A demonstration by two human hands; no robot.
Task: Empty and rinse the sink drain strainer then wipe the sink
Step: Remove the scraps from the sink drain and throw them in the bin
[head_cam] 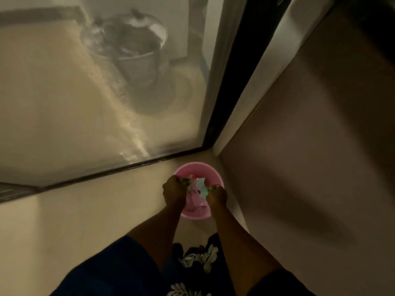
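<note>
On the pale floor [85, 210], a pink bin [193, 217], set in the far corner where the dark bottom track of a frosted glass door [85, 103] meets a brown panel [310, 146] on the right. Over the bin's opening: left hand [174, 192] and right hand [217, 196], apart from each other, each with fingers curled tight on one end of a crumpled white-and-green item [201, 184] held between them. Item too blurred to identify; cannot tell whether it is the strainer. Pale scraps inside the bin, nature undetermined. Behind the glass, blurred: a lidded metal pot [139, 50]. At the near edge of view, a dark blue patterned garment [106, 274].
</note>
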